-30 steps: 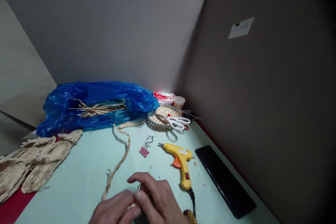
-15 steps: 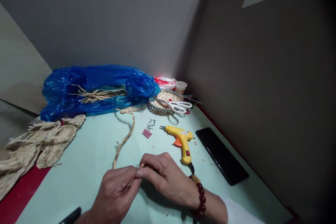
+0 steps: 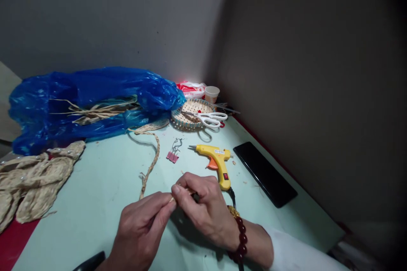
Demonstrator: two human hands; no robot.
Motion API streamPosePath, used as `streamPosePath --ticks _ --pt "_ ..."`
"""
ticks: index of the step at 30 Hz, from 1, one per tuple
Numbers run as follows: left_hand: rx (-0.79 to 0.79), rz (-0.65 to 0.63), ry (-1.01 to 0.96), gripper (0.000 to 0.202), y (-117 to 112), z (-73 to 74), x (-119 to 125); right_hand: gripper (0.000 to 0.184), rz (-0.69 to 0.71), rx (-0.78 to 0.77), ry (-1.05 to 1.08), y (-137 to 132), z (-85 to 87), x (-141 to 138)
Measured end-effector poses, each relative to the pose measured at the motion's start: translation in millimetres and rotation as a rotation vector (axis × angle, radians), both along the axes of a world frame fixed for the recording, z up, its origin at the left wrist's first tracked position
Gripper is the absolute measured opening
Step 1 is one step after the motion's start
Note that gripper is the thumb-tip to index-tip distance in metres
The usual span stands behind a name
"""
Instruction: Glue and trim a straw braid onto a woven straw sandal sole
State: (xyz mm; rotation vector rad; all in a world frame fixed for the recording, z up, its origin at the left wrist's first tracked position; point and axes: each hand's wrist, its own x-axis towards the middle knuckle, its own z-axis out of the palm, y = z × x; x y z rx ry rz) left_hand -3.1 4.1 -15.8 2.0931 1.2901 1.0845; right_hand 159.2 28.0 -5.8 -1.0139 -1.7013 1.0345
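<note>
My left hand (image 3: 143, 226) is closed, thumb and forefinger pinching a thin strand of straw-coloured plant fibre (image 3: 172, 199). Right beside it, my right hand (image 3: 202, 207) pinches the same strand, its thumb on top and fingers curled. Most of the strand is hidden by the fingers. A braided fibre cord (image 3: 151, 164) runs across the pale green table (image 3: 104, 173) from behind my left hand up to a fibre coil near the blue bag. Just beyond my right hand lies a yellow glue gun (image 3: 219, 161) with an orange trigger.
A blue plastic bag (image 3: 95, 80) holding loose fibre strands (image 3: 104, 110) lies along the wall. White-handled scissors (image 3: 211, 119) rest on a woven basket (image 3: 187, 125). A pink binder clip (image 3: 172, 157), a black phone (image 3: 265, 173) and woven fibre slippers (image 3: 44, 178) lie around.
The view has swung slightly to the right and down. My hands have shifted a little, still close together, and a bit more of the fibre strand shows between the fingers.
</note>
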Motion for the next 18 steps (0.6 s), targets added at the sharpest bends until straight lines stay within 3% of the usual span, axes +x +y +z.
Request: streamPosePath --ticks 3,7,13,18 --pt "-0.005 -0.011 -0.036 0.02 -4.8 5.0 -4.3 0.028 0.047 -0.148 0.077 -0.2 2.6 -3.4" --pt "-0.185 -0.02 -0.182 0.023 -5.8 16.0 -4.8 0.03 0.14 -0.265 0.182 0.6 4.8 -3.2" --pt "-0.456 0.003 -0.352 0.031 7.7 17.9 -0.6 0.029 0.127 -0.184 0.172 1.8 5.2 0.6" --pt "-0.523 0.082 -0.335 0.034 12.9 11.0 -2.3 0.02 0.047 -0.117 0.176 12.6 7.9 11.2"
